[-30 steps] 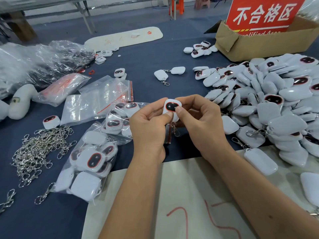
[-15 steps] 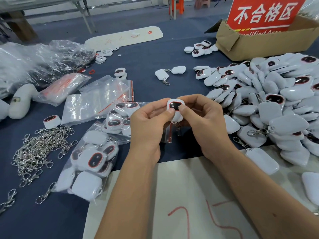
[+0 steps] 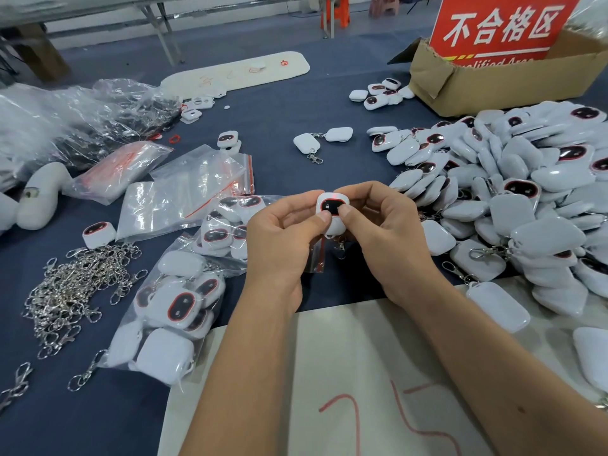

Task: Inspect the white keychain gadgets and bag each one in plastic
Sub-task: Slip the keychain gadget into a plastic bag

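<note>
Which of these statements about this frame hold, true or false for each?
1. Both hands hold one white keychain gadget with its dark, red-rimmed screen facing the camera. True; the left hand and right hand pinch it.
2. The big heap of loose white gadgets lies on the person's left. False; it lies on the right.
3. The pile of silver metal clasp chains lies on the dark blue tabletop to the left. True.
4. The brown cardboard box holds a green sign. False; the sign is red with white characters.
5. The held gadget is already inside a plastic bag. False; it is bare.
</note>
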The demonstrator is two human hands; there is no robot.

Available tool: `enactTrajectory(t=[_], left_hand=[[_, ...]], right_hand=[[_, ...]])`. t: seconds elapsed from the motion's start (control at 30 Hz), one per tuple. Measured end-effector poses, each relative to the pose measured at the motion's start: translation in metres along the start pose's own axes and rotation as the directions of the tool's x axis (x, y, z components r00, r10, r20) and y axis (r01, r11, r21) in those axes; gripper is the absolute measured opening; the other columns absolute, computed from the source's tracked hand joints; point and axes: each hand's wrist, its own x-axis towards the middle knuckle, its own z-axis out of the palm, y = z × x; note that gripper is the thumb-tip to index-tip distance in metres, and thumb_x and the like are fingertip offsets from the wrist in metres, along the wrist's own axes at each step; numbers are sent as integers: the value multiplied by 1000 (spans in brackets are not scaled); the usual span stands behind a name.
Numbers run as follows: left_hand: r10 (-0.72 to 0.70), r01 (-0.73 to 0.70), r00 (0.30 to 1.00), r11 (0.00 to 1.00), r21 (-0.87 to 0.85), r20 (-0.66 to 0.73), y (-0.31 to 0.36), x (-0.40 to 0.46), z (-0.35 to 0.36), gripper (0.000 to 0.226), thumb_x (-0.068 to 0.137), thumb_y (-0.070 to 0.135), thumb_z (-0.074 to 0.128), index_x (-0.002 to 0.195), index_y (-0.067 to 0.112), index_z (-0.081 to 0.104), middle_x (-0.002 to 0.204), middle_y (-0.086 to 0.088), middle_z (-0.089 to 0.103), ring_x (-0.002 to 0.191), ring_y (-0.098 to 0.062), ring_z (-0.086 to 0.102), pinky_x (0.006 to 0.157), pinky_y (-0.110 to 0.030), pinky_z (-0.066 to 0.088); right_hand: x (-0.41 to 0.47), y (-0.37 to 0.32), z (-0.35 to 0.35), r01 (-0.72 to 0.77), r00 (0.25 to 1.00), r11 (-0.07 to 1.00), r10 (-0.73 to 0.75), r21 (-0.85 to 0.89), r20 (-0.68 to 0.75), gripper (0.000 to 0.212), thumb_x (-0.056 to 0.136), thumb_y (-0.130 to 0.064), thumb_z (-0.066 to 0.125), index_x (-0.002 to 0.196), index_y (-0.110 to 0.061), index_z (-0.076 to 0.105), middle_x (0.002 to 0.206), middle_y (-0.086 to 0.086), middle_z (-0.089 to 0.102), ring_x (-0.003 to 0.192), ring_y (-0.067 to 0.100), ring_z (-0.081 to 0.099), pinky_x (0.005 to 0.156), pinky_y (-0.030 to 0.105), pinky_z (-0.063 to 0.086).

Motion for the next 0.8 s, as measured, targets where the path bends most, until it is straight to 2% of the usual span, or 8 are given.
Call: enactTrajectory(t=[0.3,0.4,0.53,0.67,0.73,0.8], left_hand=[[-17,16,1000,1000,-22,-13,0,0,1,22,89,-7,70,107,4,77,98,-18,78,91,-33,76,79,-38,61],[-16,15,999,1000,-22,-34,-2,2,2,20,90,-5,70,106,3,77,98,-20,78,95,-39,75,84,-44,62],[14,-12,999,999,40,-45,-5,3,2,19,92,-2,71,107,7,78,96,-14,79,91,-29,77,80,-36,61],[58,-48,996,990,132,-70,-7,1,6,18,92,3,74,106,12,79,95,-5,81,92,-22,78,90,-42,62],[90,-74,993,977,199,-71,-9,-1,9,17,91,6,75,104,16,80,91,-2,81,87,-19,78,87,-42,62],[130,-106,989,959,264,-76,-10,-2,10,16,91,11,77,104,20,80,88,0,80,83,-17,78,77,-40,61]], right_hand=[[0,0,0,-20,1000,999,20,32,-11,15,100,0,62,105,-8,74,92,7,78,81,13,72,71,22,56],[0,1,0,-33,999,999,33,30,-13,16,100,0,63,104,-9,75,93,5,79,83,14,73,72,23,57],[2,1,0,-64,997,997,65,53,-32,15,99,-1,64,103,-9,76,91,6,79,79,14,74,70,25,58],[3,2,0,-87,992,995,90,46,-88,13,96,-3,68,101,-11,77,90,5,79,80,15,74,71,25,59],[3,2,-1,-104,987,993,110,62,-113,11,96,-4,70,101,-11,77,90,6,79,80,17,74,71,26,60],[3,2,-1,-118,983,990,127,76,-129,9,96,-5,71,101,-10,77,89,8,79,78,16,73,69,26,59]])
